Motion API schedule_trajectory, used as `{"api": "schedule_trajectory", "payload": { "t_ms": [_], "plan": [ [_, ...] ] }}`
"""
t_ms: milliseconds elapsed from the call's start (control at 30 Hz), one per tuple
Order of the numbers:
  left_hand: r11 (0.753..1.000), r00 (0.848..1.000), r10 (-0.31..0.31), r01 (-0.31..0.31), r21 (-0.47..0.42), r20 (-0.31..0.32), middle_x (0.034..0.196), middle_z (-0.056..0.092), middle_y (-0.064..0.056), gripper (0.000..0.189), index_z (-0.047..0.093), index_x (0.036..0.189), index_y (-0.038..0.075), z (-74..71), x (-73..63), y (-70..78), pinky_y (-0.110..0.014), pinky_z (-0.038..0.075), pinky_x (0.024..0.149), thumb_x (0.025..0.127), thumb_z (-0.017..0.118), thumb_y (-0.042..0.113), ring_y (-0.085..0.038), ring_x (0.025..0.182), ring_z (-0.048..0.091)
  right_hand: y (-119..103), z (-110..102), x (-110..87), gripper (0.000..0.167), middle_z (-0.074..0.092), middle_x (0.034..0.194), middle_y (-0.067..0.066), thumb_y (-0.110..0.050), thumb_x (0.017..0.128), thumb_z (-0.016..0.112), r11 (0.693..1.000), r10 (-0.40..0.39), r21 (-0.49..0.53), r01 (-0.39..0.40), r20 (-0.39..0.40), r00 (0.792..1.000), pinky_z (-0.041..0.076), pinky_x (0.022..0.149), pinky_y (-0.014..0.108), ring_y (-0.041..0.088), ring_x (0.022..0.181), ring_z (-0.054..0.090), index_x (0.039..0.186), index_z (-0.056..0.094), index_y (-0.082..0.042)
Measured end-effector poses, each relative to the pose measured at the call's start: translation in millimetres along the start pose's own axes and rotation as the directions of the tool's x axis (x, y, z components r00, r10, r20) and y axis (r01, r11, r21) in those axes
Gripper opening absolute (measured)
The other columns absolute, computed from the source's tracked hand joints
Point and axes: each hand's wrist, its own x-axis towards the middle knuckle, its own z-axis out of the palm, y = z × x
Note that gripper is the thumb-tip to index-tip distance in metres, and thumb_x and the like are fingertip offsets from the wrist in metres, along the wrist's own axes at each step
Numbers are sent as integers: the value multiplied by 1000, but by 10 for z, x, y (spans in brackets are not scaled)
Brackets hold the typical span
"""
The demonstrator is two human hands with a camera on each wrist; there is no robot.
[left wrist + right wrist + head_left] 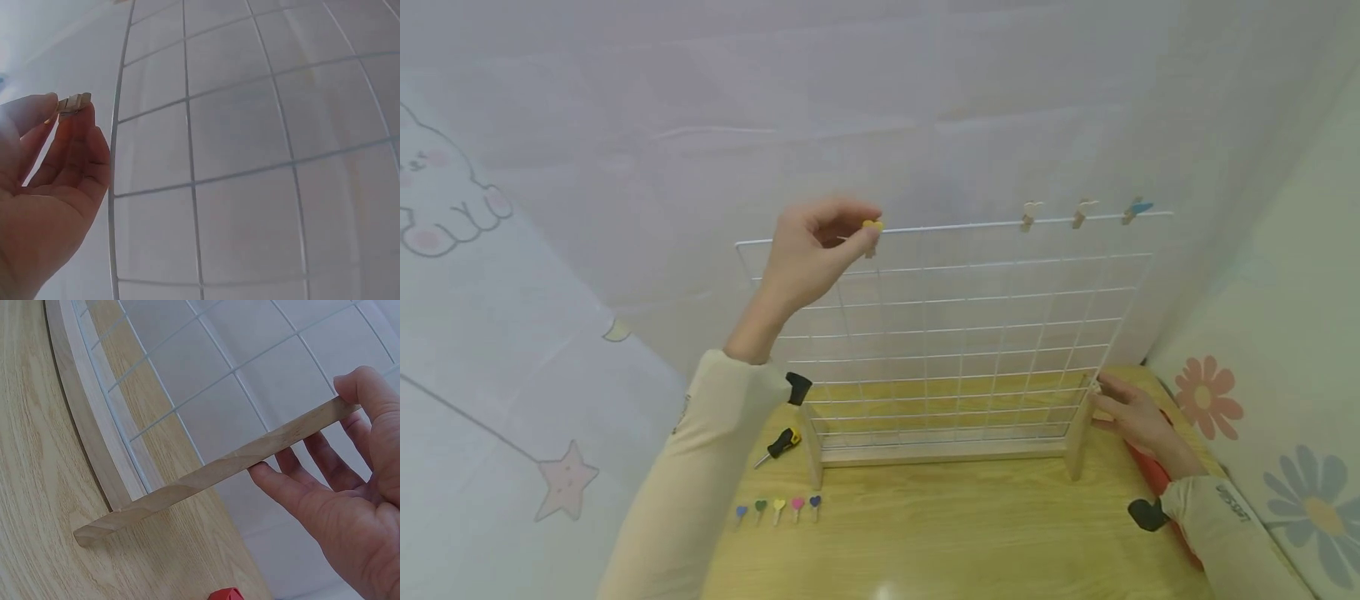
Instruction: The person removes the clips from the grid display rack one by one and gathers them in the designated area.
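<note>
Marking the right sleeve is blurred lettering — left hand pinches yellow clip.

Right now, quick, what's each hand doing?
Left hand: closed, pinching the yellow clip.
Right hand: closed, holding the wooden post.

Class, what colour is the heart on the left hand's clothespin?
Yellow heart, best seen in the head view.

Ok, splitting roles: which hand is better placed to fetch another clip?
Likely the left hand, after releasing its yellow clip: the clip row lies leftward and the right hand grips the right post.
</note>
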Motion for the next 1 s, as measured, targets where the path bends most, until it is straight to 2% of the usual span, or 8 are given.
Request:
{"api": "schedule_trajectory", "payload": {
  "t_ms": [167, 333, 500, 667, 867, 1000],
  "plan": [
    [998, 999, -40, 40, 45, 7, 89, 71, -7, 17, 71, 103, -1, -164, -225, -80, -25, 55, 71, 87, 68, 5, -13, 74, 67, -29, -3, 26, 69, 44, 127, -1, -14, 100, 53, 997, 33, -73, -34, -8, 999, 54, 84, 30, -2, 105, 56, 149, 11, 9],
    [992, 993, -104, 100, 73, 52, 95, 70, -10, 18, 70, 107, 2, -245, -438, -202, -25, 56, 70, 90, 67, 8, -14, 75, 68, -66, -1, 18, 68, 47, 121, -11, -15, 99, 54, 996, 35, -82, -35, -9, 999, 54, 84, 31, -1, 105, 56, 149, 14, 8],
    [980, 979, -185, 177, 91, 82, 100, 70, -10, 21, 68, 110, 4, -253, -659, -394, -26, 56, 70, 90, 67, 10, -15, 78, 69, -70, -8, 5, 67, 48, 120, -13, -12, 100, 53, 999, 24, -44, -24, 7, 1000, 54, 84, 30, -1, 106, 56, 149, 12, 9],
    [969, 968, -229, 216, 118, 107, 103, 69, -12, 22, 68, 111, 3, -227, -864, -585, -25, 56, 70, 90, 68, 9, -18, 80, 69, -60, -12, -3, 67, 50, 120, -11, -10, 99, 52, 1000, 13, -13, -12, 11, 1000, 54, 83, 29, 1, 106, 57, 148, 12, 11],
    [948, 944, -307, 293, 126, 120, 104, 69, -13, 24, 67, 113, 3, -211, -1116, -775, -25, 55, 70, 90, 67, 11, -20, 82, 68, -54, -11, -11, 67, 48, 120, -12, -12, 100, 52, 999, 19, -48, -19, 5, 1000, 54, 84, 29, -1, 105, 57, 148, 12, 10],
    [943, 936, -330, 321, 91, 122, 105, 68, -17, 24, 66, 113, 0, -233, -1330, -948, -25, 56, 70, 90, 67, 8, -21, 82, 68, -54, -9, -5, 68, 47, 121, -10, -13, 100, 52, 998, 30, -63, -30, 1, 1000, 54, 84, 30, -1, 105, 56, 148, 10, 10]
  ]
}}
